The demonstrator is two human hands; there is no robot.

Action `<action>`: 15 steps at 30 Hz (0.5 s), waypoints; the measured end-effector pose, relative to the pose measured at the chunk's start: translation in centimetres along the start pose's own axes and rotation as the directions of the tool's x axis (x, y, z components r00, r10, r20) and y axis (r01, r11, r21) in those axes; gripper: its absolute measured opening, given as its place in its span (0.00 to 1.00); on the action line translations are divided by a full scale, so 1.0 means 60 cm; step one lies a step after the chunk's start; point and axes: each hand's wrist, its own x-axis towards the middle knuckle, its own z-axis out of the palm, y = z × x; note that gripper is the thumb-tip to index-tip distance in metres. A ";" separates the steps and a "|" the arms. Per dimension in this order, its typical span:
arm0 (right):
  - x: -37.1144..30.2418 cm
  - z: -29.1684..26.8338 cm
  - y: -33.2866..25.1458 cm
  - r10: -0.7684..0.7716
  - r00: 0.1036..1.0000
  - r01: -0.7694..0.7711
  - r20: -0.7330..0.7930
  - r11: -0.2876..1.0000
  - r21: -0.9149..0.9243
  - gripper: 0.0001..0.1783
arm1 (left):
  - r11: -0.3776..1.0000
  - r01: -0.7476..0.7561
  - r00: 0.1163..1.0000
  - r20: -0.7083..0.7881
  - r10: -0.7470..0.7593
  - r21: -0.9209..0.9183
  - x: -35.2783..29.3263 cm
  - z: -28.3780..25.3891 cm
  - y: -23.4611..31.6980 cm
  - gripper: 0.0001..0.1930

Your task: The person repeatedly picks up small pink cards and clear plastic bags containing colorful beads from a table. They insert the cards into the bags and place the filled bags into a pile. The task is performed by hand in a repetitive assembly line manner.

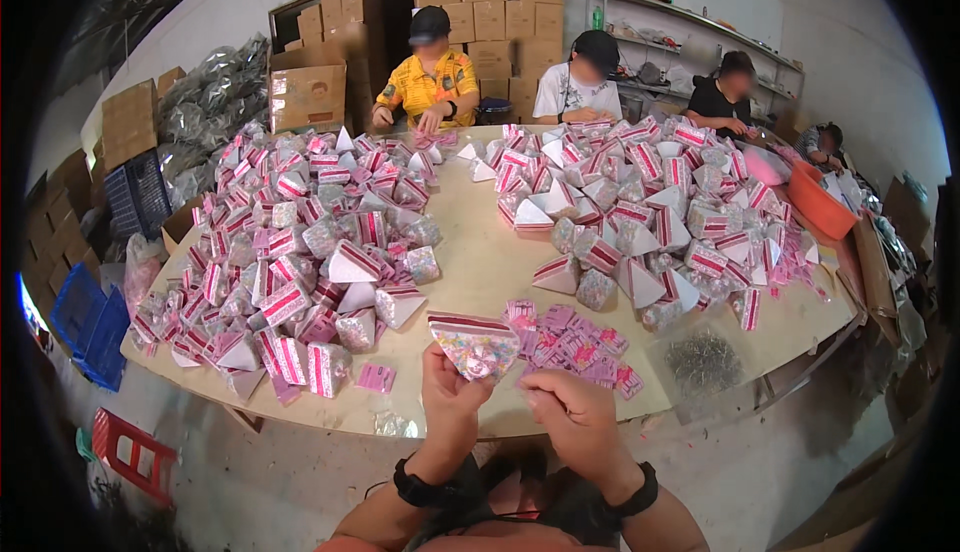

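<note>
My left hand (448, 402) is closed round a wedge-shaped toy cake slice (478, 349), held up over the table's near edge. Its speckled pastel side faces me, with a dark pink stripe along the top. Close to its right, my right hand (578, 417) is pinched shut, the fingertips just apart from the slice. What those fingers hold, if anything, is too small to make out. Pink printed cards (575, 345) lie in a loose heap just beyond my right hand. A single pink card (376, 378) rests left of my left hand.
Big piles of similar cake slices cover the table's left (300, 252) and right (650, 212). Thin metal pieces (705, 360) are heaped near the right edge. Three people sit across the table (465, 242); another is farther right. An orange tub (820, 202) stands at right, a red stool (135, 455) at left.
</note>
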 end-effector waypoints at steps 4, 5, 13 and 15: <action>-0.004 0.001 -0.022 0.037 0.998 -0.036 0.052 0.999 -0.023 0.09 | 0.994 -0.102 0.995 0.021 0.101 0.042 -0.012 0.007 0.010 0.30; -0.005 0.001 -0.026 0.040 0.998 -0.039 0.055 0.999 -0.023 0.09 | 0.992 -0.116 0.993 0.028 0.115 0.051 -0.014 0.008 0.013 0.30; -0.007 -0.005 -0.030 -0.002 0.999 0.004 0.045 0.999 -0.046 0.08 | 0.982 -0.172 0.983 0.078 0.166 0.076 -0.022 0.004 -0.001 0.33; -0.007 -0.006 -0.032 -0.005 0.999 0.008 0.044 0.998 -0.056 0.08 | 0.980 -0.180 0.981 0.085 0.172 0.089 -0.023 0.005 -0.001 0.34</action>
